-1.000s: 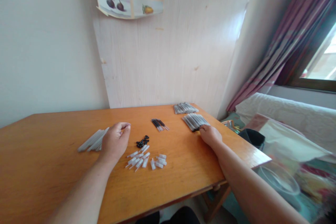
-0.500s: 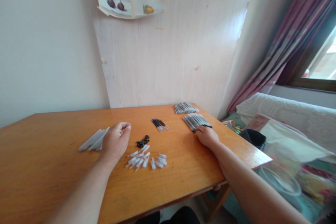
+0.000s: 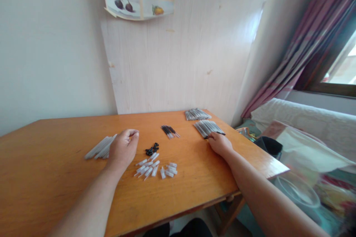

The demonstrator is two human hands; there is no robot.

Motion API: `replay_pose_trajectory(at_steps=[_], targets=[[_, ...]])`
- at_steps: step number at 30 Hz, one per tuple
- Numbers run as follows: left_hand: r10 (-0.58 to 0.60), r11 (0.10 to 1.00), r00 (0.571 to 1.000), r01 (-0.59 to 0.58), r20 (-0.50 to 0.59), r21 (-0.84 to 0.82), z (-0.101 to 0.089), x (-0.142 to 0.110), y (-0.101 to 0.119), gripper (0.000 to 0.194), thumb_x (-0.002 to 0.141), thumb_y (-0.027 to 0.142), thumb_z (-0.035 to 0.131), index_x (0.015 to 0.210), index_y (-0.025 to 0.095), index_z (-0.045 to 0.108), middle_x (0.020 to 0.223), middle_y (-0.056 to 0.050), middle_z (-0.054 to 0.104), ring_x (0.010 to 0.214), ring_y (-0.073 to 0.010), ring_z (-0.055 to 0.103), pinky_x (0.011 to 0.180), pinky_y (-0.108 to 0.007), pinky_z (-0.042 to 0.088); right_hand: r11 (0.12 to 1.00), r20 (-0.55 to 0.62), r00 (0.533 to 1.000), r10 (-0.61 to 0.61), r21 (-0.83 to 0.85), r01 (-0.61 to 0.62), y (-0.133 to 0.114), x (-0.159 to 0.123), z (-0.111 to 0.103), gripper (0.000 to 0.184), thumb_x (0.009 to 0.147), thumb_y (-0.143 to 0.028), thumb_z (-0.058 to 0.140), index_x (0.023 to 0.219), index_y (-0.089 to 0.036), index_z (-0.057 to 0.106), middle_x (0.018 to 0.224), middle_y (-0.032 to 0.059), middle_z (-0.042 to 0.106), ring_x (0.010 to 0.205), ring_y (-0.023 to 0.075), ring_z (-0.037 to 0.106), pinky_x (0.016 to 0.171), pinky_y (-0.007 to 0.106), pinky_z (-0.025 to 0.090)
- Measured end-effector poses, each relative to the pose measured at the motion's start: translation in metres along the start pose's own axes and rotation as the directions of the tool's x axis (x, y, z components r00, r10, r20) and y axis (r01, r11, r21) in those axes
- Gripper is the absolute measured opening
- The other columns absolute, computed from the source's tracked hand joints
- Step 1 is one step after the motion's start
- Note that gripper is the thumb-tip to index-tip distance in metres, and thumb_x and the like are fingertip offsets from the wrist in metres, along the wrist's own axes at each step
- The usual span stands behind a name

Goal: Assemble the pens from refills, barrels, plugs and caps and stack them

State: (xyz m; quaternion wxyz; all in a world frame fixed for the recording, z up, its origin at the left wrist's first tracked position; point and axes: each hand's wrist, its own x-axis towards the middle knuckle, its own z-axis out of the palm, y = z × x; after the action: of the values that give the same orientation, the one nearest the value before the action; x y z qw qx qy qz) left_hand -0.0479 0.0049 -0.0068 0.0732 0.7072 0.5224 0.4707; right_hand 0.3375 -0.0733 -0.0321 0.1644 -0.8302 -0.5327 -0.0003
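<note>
My left hand (image 3: 124, 149) is closed with its fingertips curled together, raised over the table beside a pile of clear tubes (image 3: 99, 147), some of which it covers. Nothing shows between its fingers. My right hand (image 3: 220, 143) is closed at the near edge of a row of grey pen-like sticks (image 3: 206, 128) with dark ends. Its fingertips touch that edge, and what they grip is hidden. Between my hands lie small black parts (image 3: 151, 149), white plastic pieces with thin tips (image 3: 147, 168), a few stubbier white pieces (image 3: 169, 170) and black sticks with pale, pinkish tips (image 3: 170, 132).
A second row of grey sticks (image 3: 197, 114) lies at the back of the wooden table (image 3: 55, 177), near the wall. Beyond the table's right edge are a dark bin (image 3: 269, 146), a clear plastic tub (image 3: 299, 191) and a covered seat.
Both hands stay almost where they were. My right hand's fingertips shift very slightly at the edge of the row. The whole view moves a little.
</note>
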Motion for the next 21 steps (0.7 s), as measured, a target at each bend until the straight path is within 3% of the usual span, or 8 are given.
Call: replay_pose_trajectory(at_steps=[12,17,21], targets=[[-0.03,1.0,0.998,0.03,-0.052,-0.001,0.0,0.005,-0.012,0.035,0.084,0.046,0.048,0.097,0.019,0.067,0.096,-0.007,0.072,0.087,-0.0215,0.066,0.081,-0.032,0.05,0.993,-0.13,0.988,-0.08,0.071,0.089,-0.013,-0.012,-0.002,0.026,0.089,-0.033,0.042,0.099,-0.025,0.066,0.093,0.0036,0.07,0.088,0.0202,0.062,0.066,0.026,0.036],[-0.042,0.999,0.997,0.042,-0.064,-0.011,-0.001,0.007,-0.018,0.036,0.084,0.046,0.048,0.098,0.018,0.066,0.097,-0.009,0.072,0.09,-0.0219,0.066,0.083,-0.033,0.05,0.974,-0.146,0.977,-0.155,0.143,0.175,-0.027,-0.013,-0.004,0.026,0.086,-0.028,0.046,0.104,-0.023,0.065,0.095,0.0045,0.07,0.088,0.0205,0.062,0.07,0.026,0.038],[-0.057,0.998,0.995,0.055,-0.077,-0.021,-0.002,0.008,-0.019,0.036,0.084,0.045,0.048,0.099,0.018,0.066,0.098,-0.009,0.072,0.091,-0.0218,0.066,0.084,-0.034,0.049,0.94,-0.098,0.962,-0.254,0.21,0.269,-0.044,-0.009,-0.012,0.024,0.079,-0.024,0.05,0.096,-0.02,0.066,0.088,0.004,0.07,0.081,0.0194,0.061,0.066,0.025,0.038]])
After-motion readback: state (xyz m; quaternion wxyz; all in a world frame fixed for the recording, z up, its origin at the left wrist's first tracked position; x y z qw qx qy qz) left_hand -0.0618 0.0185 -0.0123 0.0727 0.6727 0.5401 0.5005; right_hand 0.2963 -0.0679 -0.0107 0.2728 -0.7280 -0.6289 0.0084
